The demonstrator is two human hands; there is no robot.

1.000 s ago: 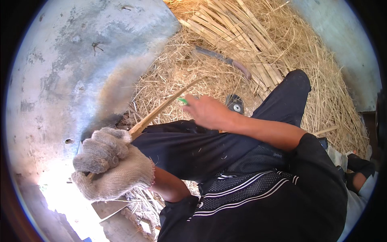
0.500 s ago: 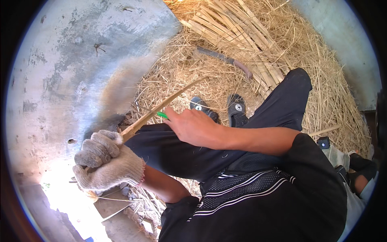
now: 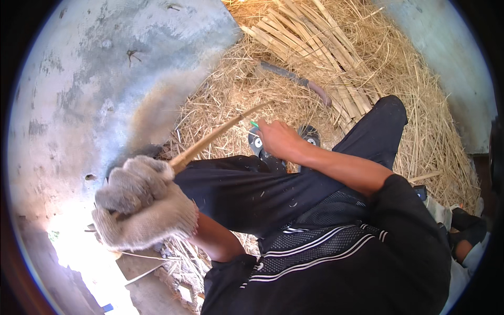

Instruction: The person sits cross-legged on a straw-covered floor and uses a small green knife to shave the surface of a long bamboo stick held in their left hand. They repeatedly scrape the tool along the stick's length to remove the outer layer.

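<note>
My left hand (image 3: 144, 205), in a dirty whitish knit glove, is closed around the thick end of a pale split strip of wood or bamboo (image 3: 212, 136). The strip slants up and away to the right, narrowing to a thin tip over the straw. My bare right hand (image 3: 281, 139) grips a small knife by its green handle (image 3: 254, 124), most of which the fingers hide. Its thin dark blade lies against the strip close to the tip.
Loose straw or shavings (image 3: 220, 94) cover the ground. A long blade with a brown handle (image 3: 286, 74) lies there beside a pile of split strips (image 3: 315, 50). A worn wall (image 3: 94, 105) rises at left. My dark-trousered legs (image 3: 236, 191) are bent beneath my hands.
My right hand has slid the knife up and to the right along the strip, from about its middle to near the tip. The gloved left hand keeps its hold.
</note>
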